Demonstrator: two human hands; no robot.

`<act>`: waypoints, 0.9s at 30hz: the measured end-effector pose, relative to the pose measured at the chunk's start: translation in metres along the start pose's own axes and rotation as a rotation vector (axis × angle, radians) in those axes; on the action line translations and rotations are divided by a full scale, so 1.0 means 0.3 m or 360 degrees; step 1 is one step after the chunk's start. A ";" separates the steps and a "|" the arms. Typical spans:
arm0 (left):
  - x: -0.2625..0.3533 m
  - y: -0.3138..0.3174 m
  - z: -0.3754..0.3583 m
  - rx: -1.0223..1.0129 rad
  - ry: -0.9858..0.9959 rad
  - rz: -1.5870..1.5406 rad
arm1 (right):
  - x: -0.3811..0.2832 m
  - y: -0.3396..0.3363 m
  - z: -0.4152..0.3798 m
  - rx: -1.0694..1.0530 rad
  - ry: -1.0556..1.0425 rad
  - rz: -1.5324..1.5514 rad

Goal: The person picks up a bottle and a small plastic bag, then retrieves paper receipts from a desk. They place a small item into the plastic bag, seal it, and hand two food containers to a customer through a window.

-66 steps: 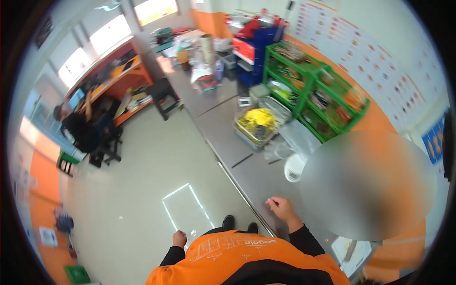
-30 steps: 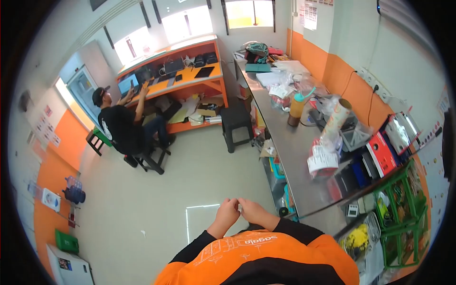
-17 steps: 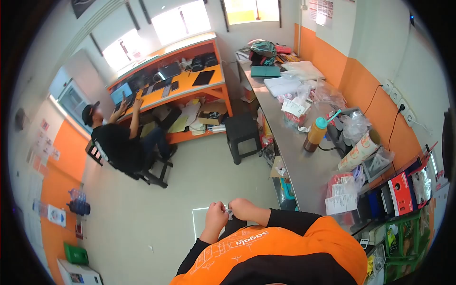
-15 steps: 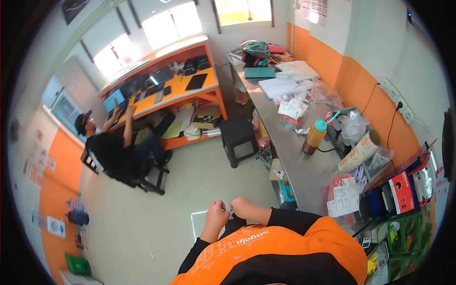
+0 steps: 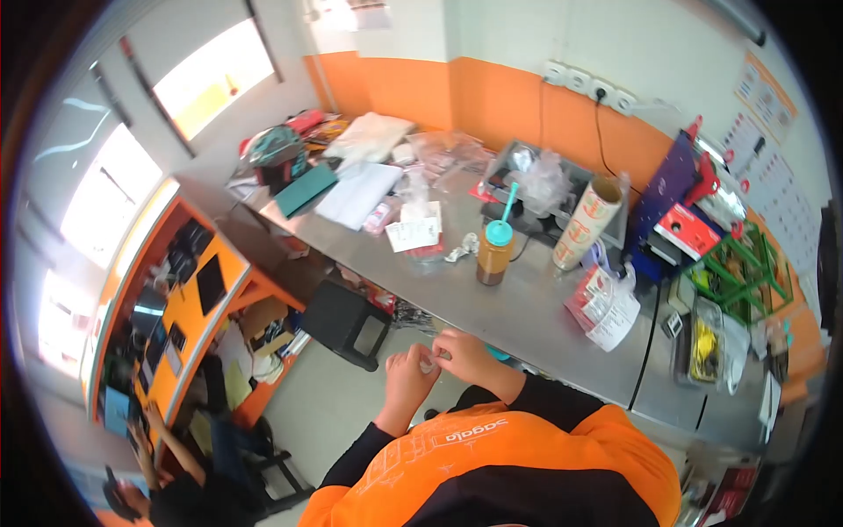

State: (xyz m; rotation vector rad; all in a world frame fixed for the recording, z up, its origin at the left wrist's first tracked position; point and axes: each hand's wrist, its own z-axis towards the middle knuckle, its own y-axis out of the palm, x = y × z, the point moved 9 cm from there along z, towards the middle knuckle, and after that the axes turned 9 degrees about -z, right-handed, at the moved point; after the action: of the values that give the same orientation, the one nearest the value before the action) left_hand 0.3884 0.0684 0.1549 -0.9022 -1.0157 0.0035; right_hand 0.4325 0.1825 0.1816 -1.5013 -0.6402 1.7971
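Note:
In front of my orange shirt, above the floor by the table's front edge, my left hand [image 5: 407,385] and my right hand [image 5: 479,364] meet. Both are closed, with fingers pinched around a small whitish, translucent scrap [image 5: 428,363]. What it is made of I cannot make out, and the fingers cover part of it. Nearest beyond the hands is the metal table [image 5: 544,325]. On it stands an amber bottle [image 5: 495,255] with a turquoise lid and straw, and beside that lies a crumpled white paper [image 5: 463,248].
Bags with receipts [image 5: 603,307], a printed roll [image 5: 590,222] and a grey bin [image 5: 625,206] with plastic bags are on the table. A black stool [image 5: 342,323] stands at its left. A seated person [image 5: 202,487] in dark clothes is by the orange desk [image 5: 195,290].
My view has swung right toward the metal table, so the desk and seated person now appear lower left. My hands stay together, now raised a little in view, still pinching the small scrap.

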 end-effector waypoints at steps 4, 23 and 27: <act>0.087 0.081 0.175 -0.0205 0.0240 0.0058 | 0.070 -0.084 0.001 0.0168 -0.0217 -0.0016; -0.111 0.145 0.711 -0.0375 -0.0040 -0.0415 | 0.729 -0.350 0.031 0.1269 0.0714 -0.0004; -0.151 0.147 0.830 -0.0489 -0.0025 -0.0530 | 0.819 -0.268 0.167 0.1176 0.0642 0.0557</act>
State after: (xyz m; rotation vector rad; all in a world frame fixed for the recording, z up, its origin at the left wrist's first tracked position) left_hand 0.1978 0.2405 0.1455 -1.0005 -1.1910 -0.4362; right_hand 0.3790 0.4261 0.0971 -1.4146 0.4738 1.6236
